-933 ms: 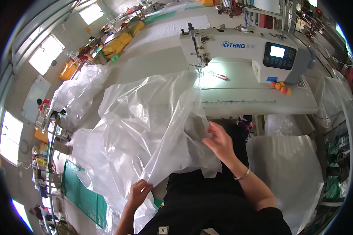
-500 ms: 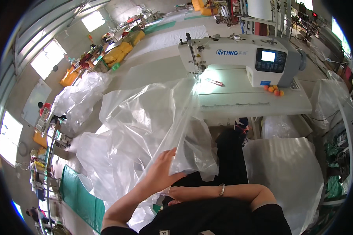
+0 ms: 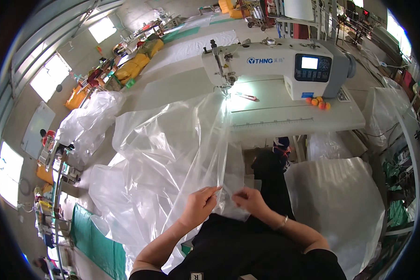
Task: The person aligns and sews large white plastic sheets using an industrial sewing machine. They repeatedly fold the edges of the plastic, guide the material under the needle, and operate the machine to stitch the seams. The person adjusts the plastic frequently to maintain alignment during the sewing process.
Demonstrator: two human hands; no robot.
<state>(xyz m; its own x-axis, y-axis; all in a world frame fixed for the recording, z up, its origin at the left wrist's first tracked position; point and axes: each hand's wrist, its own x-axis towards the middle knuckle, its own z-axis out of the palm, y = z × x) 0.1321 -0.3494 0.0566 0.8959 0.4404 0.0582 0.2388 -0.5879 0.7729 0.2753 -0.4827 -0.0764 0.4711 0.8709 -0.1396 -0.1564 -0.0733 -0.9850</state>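
A large clear plastic sheet (image 3: 158,149) hangs in folds from the sewing machine (image 3: 261,63) down over my lap. Its gathered edge runs up to the lit needle area. My left hand (image 3: 199,205) pinches that edge in front of my body. Just to its right, my right hand (image 3: 253,201) is closed with its fingers curled, over the sheet's lower right part. What lies between the right fingertips is too small to make out. On the machine bed, right of the needle, lies a small red-handled tool (image 3: 246,96).
Several orange-red small fruits (image 3: 318,102) rest on the sewing table (image 3: 289,119). At my right lies more clear plastic (image 3: 336,200); another plastic heap (image 3: 91,121) is at the left. A green sheet (image 3: 98,238) covers floor at the lower left. My dark-clad leg (image 3: 271,182) extends under the table.
My left hand has gone from open and spread to pinching the sheet's edge. My right hand has come up from my waist to beside it. The view has shifted slightly.
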